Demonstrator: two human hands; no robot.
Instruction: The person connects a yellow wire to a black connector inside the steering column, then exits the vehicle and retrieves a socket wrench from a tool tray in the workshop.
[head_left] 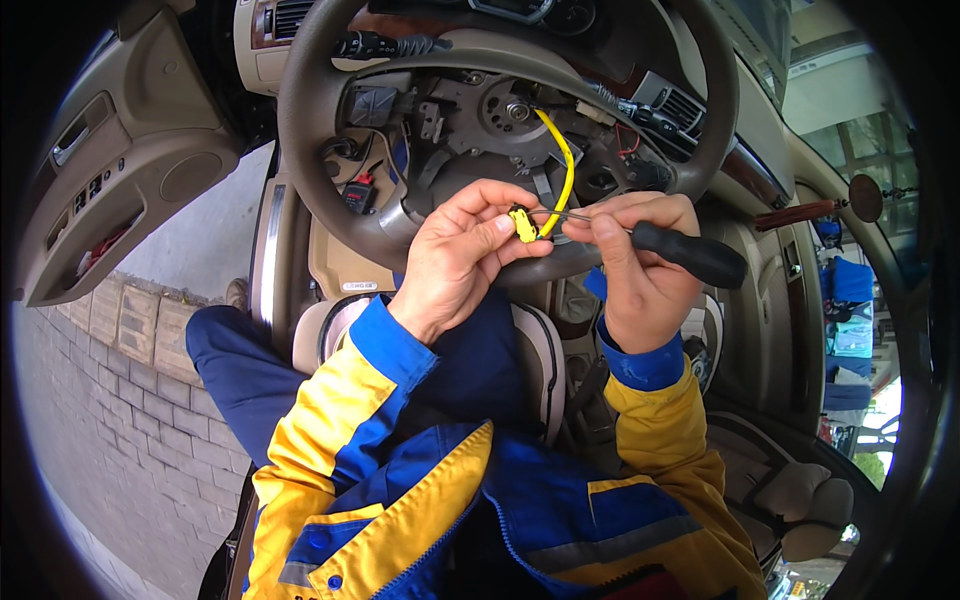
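Left hand point(455, 250) pinched the yellow connector point(525, 226); right hand point(648, 265) gripped a screwdriver point(692, 254) at it — wheel centre point(488, 134) already uncovered, yellow cable point(570, 168) still attached, connector work seemingly unfinished.

Yellow connector point(525, 228), curved yellow cable point(568, 170), black-handled screwdriver point(692, 255) pointed at it

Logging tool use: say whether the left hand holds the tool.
No, the right hand holds the black-handled tool; the left hand holds a yellow connector.
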